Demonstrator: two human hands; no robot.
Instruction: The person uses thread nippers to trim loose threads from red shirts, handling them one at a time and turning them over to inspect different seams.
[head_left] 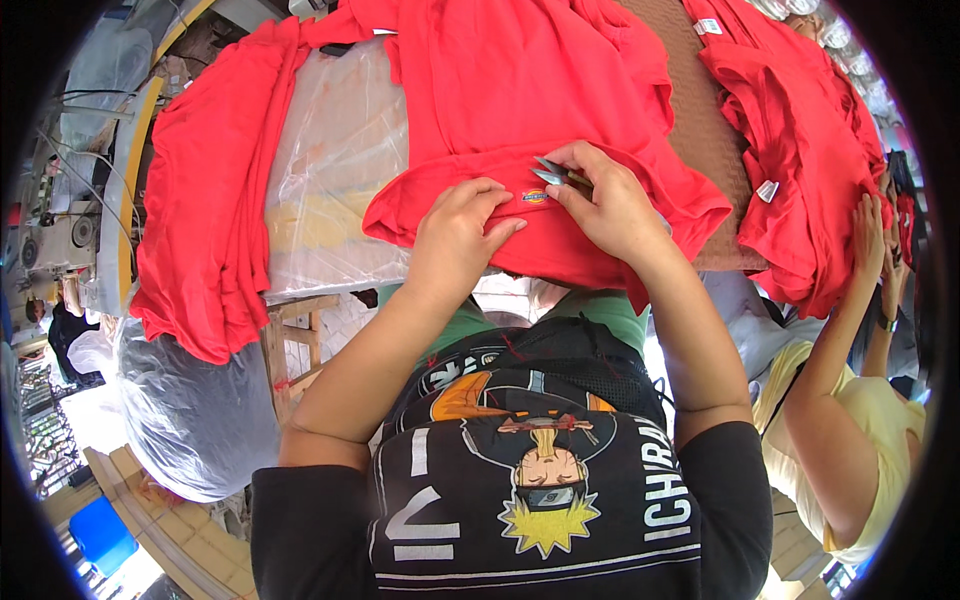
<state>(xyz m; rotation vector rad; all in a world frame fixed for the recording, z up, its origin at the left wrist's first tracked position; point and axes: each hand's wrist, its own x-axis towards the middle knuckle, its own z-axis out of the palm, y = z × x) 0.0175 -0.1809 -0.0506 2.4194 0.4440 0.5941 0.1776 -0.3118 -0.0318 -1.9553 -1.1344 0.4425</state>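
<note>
A red garment (530, 90) lies spread before me, its near edge hanging over the front of the table. A small blue and yellow patch (535, 196) sits near that edge, between my hands. My right hand (610, 200) is closed around a pair of thread snips (553, 172), with the blades pointing left just above the patch. Left of the patch, my left hand (458, 225) rests on the red cloth. Its fingers are slightly bent, the thumb stands apart from them, and nothing shows between them.
Piled red garments (215, 190) lie at the left, beside clear plastic sheeting (335, 170) on the table. More red garments (790, 150) lie at the right on a brown surface (712, 130). A co-worker's arm (835, 390) reaches there. A plastic-wrapped bundle (195, 410) stands lower left.
</note>
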